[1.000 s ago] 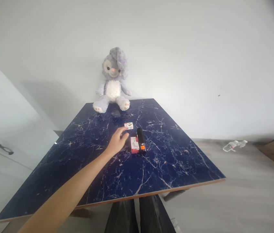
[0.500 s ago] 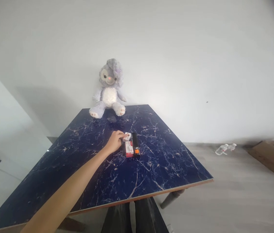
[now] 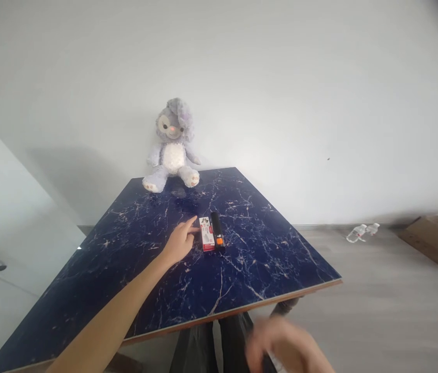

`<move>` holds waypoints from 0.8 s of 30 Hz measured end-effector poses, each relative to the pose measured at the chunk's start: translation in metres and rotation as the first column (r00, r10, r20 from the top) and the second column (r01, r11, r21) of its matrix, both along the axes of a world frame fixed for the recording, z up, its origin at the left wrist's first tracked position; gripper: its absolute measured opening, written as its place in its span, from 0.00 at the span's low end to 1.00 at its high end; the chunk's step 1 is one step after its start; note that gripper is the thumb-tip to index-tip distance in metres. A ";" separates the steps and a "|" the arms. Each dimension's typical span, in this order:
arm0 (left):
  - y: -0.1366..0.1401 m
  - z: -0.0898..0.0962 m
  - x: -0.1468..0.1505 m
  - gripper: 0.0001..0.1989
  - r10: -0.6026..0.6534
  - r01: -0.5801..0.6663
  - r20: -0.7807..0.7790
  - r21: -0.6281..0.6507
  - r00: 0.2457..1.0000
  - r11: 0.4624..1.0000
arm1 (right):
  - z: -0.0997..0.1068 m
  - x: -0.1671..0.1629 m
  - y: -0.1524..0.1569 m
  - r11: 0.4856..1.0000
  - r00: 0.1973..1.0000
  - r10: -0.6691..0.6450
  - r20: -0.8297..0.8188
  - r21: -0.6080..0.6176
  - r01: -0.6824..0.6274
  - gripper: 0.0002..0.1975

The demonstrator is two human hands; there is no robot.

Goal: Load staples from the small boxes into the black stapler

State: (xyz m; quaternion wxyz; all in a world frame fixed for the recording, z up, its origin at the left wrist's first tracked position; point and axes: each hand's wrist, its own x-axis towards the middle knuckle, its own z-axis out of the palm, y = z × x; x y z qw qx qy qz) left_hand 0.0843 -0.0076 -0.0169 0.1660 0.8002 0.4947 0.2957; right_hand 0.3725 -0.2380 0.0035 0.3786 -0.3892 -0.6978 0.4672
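Note:
My left hand [image 3: 180, 241] is over the blue table beside two small boxes, with its index and another finger stretched out toward them; nothing is in its grasp. One fingertip is at or very near the left side of the boxes; I cannot tell if it touches. The larger red-and-white box [image 3: 207, 239] lies nearer me, and the smaller white box [image 3: 204, 221] sits directly behind it. Along their right side lies a long black object [image 3: 216, 228] with an orange patch at its near end. My right hand [image 3: 289, 346] is motion-blurred below the table's front edge, its fingers unclear.
A grey plush toy [image 3: 173, 150] sits at the back of the blue marbled table [image 3: 250, 259], against the wall. At left stands a white cabinet [image 3: 5, 207] with a dark handle. Clear plastic bottles [image 3: 356, 233] and a cardboard box [image 3: 431, 241] are on the floor at right.
The smaller box now lines up with the larger one, and my left fingers have come off its top to the left. My right hand has entered at the bottom right.

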 end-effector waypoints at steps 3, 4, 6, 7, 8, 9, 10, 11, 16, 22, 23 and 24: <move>-0.007 0.011 -0.003 0.30 -0.060 0.059 -0.001 -0.041 0.998 0.997 | 0.005 -0.012 0.055 0.966 0.964 -0.258 0.058 0.006 0.258 0.28; -0.008 0.015 -0.005 0.29 -0.087 0.086 -0.023 -0.032 0.996 0.996 | 0.003 -0.018 0.074 0.945 0.941 -0.326 0.090 0.043 0.323 0.33; -0.009 0.023 -0.009 0.30 -0.154 0.154 -0.102 -0.011 0.983 0.988 | -0.004 -0.030 0.110 0.929 0.908 -0.371 0.195 0.095 0.359 0.45; -0.010 0.026 -0.010 0.32 -0.182 0.184 -0.151 -0.002 0.972 0.983 | -0.009 -0.036 0.125 0.932 0.898 -0.360 0.255 0.151 0.331 0.48; -0.010 0.028 -0.011 0.36 -0.200 0.205 -0.197 0.008 0.960 0.979 | -0.015 -0.041 0.139 0.924 0.878 -0.363 0.311 0.240 0.297 0.50; -0.009 0.028 -0.011 0.41 -0.202 0.215 -0.239 0.026 0.950 0.976 | -0.020 -0.045 0.151 0.907 0.854 -0.377 0.358 0.328 0.263 0.52; -0.009 0.027 -0.011 0.46 -0.192 0.214 -0.275 0.052 0.942 0.975 | -0.024 -0.049 0.161 0.885 0.829 -0.402 0.387 0.398 0.243 0.53; -0.008 0.026 -0.010 0.50 -0.172 0.206 -0.301 0.083 0.938 0.975 | -0.027 -0.051 0.169 0.870 0.811 -0.414 0.414 0.443 0.217 0.53; -0.002 0.015 0.003 0.53 -0.119 0.173 -0.338 0.134 0.934 0.976 | -0.024 -0.041 0.191 0.886 0.779 -0.334 0.531 0.459 0.066 0.54; 0.029 0.013 0.053 0.45 -0.162 0.252 -0.333 0.247 0.929 0.936 | -0.015 -0.002 0.217 0.869 0.709 -0.395 0.584 0.487 0.083 0.50; 0.038 0.014 0.066 0.44 -0.168 0.258 -0.333 0.251 0.928 0.933 | -0.016 0.007 0.225 0.865 0.699 -0.411 0.585 0.492 0.097 0.49; 0.049 0.014 0.079 0.43 -0.162 0.252 -0.327 0.255 0.931 0.934 | -0.016 0.017 0.234 0.862 0.686 -0.430 0.587 0.494 0.117 0.49</move>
